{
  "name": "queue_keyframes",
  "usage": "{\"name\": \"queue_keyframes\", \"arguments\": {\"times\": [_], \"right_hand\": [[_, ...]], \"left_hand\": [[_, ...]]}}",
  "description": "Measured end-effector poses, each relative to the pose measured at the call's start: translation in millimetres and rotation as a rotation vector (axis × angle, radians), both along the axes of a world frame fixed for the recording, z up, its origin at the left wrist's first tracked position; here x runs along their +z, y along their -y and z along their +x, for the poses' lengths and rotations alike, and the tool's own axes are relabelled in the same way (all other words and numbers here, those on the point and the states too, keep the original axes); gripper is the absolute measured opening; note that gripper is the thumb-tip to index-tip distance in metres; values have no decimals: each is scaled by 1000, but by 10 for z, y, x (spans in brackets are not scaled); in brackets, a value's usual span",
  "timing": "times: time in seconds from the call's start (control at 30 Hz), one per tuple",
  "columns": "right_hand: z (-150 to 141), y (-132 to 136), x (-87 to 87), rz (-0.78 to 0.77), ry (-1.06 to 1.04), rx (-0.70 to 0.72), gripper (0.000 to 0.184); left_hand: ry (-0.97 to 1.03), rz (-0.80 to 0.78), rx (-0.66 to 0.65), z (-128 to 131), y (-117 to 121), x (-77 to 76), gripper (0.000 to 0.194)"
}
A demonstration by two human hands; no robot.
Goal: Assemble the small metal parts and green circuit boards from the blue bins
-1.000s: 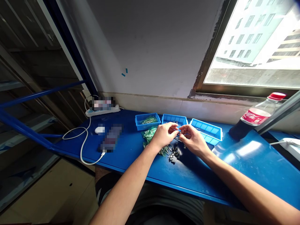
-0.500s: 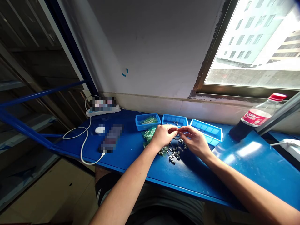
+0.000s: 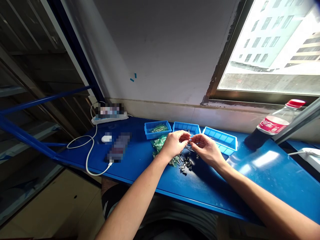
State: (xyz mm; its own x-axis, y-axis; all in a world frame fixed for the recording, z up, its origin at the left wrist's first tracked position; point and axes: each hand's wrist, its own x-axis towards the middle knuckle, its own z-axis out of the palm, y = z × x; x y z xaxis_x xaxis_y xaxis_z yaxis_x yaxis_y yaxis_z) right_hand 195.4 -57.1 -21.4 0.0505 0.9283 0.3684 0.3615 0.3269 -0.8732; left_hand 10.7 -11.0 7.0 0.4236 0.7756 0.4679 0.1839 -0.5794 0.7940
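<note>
Both bare hands are raised over a glossy blue tabletop (image 3: 142,160), fingertips drawn together in front of a shallow blue plastic tray (image 3: 186,126), the middle one of three in a row. The left hand (image 3: 173,145) has its fingers curled with the thumb brought close to the index finger, nearly closed; the right hand (image 3: 206,150) is bent the same way, its thumb slightly apart from its fingers. Something small may be pinched where the tips meet, but it is too tiny to make out, so whether either hand has hold of anything I cannot tell. Just below them lies a loose heap of small dark, shiny metal pieces (image 3: 185,165), with thin metal rods partly hidden behind the fingers. Beside the left hand sits a pile of green-tinted clear plastic packets (image 3: 159,143), and behind it a blue plastic tray at the left end (image 3: 158,135) holds similar green packets. Past the right hand stands a longer blue plastic tray at the right end (image 3: 225,138), and farther right a clear bottle of dark drink with a red cap and red label (image 3: 272,125) leans at a tilt in the view
</note>
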Motion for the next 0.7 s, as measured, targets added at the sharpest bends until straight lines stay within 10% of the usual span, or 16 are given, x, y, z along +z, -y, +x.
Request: {"name": "queue_keyframes", "arguments": {"times": [0.7], "right_hand": [[8,16,17,40,41,-15,27]], "left_hand": [[-130,13,68,-27,10,5,20]]}}
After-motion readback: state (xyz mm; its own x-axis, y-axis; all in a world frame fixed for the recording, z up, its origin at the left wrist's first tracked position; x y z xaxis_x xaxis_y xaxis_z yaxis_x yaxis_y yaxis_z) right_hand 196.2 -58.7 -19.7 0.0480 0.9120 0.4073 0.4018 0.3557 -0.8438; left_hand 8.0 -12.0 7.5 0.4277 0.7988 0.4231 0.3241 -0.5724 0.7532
